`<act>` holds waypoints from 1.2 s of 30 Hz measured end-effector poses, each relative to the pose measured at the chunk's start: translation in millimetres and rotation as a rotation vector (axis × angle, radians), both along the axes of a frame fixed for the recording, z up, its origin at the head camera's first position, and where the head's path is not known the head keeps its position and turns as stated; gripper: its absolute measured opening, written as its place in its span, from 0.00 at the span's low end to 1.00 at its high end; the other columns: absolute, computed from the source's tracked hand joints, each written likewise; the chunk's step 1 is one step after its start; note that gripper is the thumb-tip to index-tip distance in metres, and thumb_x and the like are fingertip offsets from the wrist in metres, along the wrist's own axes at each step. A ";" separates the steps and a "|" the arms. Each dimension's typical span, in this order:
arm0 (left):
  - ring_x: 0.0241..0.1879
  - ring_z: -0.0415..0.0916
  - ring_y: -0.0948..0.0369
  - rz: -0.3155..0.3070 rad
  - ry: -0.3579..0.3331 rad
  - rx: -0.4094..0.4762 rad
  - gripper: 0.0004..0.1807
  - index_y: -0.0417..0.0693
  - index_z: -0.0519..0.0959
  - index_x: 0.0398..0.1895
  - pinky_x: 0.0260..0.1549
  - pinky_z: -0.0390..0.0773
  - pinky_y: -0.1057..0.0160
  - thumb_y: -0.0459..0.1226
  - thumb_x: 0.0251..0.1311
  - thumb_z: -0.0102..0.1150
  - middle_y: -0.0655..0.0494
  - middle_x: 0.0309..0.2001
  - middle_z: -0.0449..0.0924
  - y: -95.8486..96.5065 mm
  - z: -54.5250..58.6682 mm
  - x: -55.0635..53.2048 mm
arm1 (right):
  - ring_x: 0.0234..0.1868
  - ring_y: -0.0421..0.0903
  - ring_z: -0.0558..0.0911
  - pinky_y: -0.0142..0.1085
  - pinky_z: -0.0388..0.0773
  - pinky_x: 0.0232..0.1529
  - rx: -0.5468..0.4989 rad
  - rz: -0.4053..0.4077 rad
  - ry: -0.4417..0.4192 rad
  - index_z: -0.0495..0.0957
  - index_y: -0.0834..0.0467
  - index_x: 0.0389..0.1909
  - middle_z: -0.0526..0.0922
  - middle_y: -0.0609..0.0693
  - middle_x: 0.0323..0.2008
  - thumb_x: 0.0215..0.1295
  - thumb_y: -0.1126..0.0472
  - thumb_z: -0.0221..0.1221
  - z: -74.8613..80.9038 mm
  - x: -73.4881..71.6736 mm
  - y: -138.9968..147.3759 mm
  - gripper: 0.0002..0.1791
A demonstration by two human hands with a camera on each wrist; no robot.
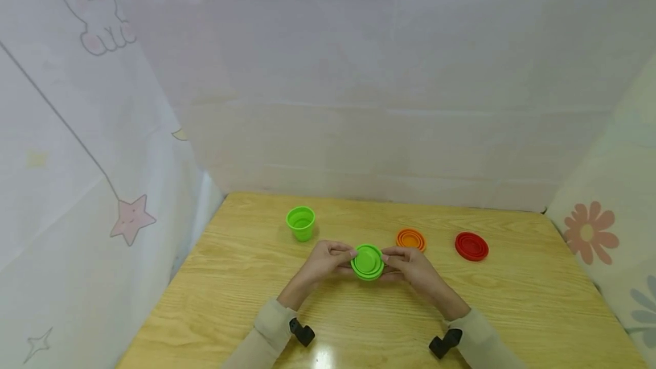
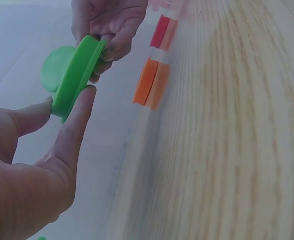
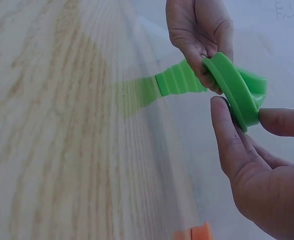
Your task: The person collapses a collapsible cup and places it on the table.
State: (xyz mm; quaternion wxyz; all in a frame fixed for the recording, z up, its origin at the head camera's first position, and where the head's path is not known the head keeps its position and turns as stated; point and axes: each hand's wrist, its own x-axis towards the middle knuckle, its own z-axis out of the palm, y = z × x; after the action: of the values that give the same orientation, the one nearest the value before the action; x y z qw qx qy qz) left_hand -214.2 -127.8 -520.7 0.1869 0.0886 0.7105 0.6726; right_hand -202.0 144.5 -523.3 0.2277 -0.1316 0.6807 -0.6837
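Observation:
A light green collapsible cup (image 1: 367, 262), mostly flattened, is held above the table between both hands. My left hand (image 1: 328, 259) pinches its left edge, thumb on one face and fingers (image 2: 78, 117) behind. On the opposite edge my right hand (image 1: 410, 266) pinches it the same way. Both wrist views show the cup tilted, its round base (image 2: 57, 68) standing out past the ring on the thumb side. Beyond my left hand a second green cup (image 1: 301, 223) stands expanded and upright. Just past my right hand lies a flattened orange cup (image 1: 410, 239).
A flattened red cup (image 1: 471, 246) lies right of the orange one on the wooden table (image 1: 230, 278). Pale printed cloth (image 1: 359, 101) hangs behind the table and along both sides. Each sleeved wrist carries a small black camera (image 1: 302, 332).

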 end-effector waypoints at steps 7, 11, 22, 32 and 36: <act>0.43 0.91 0.53 -0.026 -0.054 0.059 0.18 0.33 0.82 0.56 0.56 0.87 0.41 0.40 0.74 0.63 0.43 0.45 0.91 3.3 1.7 4.0 | 0.51 0.46 0.90 0.56 0.85 0.61 0.021 -0.033 0.021 0.70 0.71 0.71 0.84 0.62 0.60 0.81 0.56 0.56 -1.0 -2.0 2.3 0.28; 0.43 0.91 0.54 -0.036 -0.060 0.046 0.19 0.33 0.83 0.56 0.54 0.89 0.46 0.41 0.73 0.64 0.41 0.47 0.91 5.2 1.8 3.5 | 0.51 0.45 0.89 0.53 0.87 0.60 0.034 -0.034 0.036 0.72 0.68 0.71 0.85 0.59 0.60 0.81 0.53 0.57 -0.8 -2.7 3.8 0.28; 0.42 0.90 0.57 -0.039 -0.062 -0.005 0.20 0.35 0.84 0.57 0.48 0.92 0.57 0.42 0.72 0.66 0.42 0.48 0.91 6.9 5.7 4.4 | 0.52 0.44 0.89 0.48 0.89 0.58 0.053 -0.002 0.036 0.77 0.65 0.68 0.85 0.58 0.61 0.81 0.56 0.56 2.6 -1.2 2.3 0.23; 0.45 0.90 0.58 -0.054 -0.074 0.036 0.21 0.31 0.81 0.59 0.56 0.89 0.52 0.39 0.74 0.64 0.40 0.50 0.90 3.1 -2.0 4.3 | 0.54 0.46 0.89 0.51 0.87 0.61 0.047 -0.010 0.038 0.76 0.66 0.68 0.85 0.60 0.61 0.77 0.53 0.62 -1.5 -1.6 4.1 0.28; 0.44 0.90 0.58 -0.077 -0.080 0.060 0.20 0.30 0.80 0.59 0.56 0.89 0.51 0.38 0.74 0.63 0.41 0.50 0.90 2.2 -4.4 4.7 | 0.54 0.47 0.89 0.50 0.87 0.61 0.053 -0.008 0.038 0.76 0.67 0.67 0.85 0.60 0.60 0.77 0.53 0.62 -1.5 -1.4 4.0 0.27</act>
State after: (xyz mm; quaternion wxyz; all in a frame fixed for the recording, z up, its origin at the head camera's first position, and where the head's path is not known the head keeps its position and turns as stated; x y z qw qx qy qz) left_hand -209.5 -125.6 -525.1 0.2382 0.0942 0.6782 0.6888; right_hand -203.4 148.5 -524.8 0.2152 -0.1357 0.7034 -0.6638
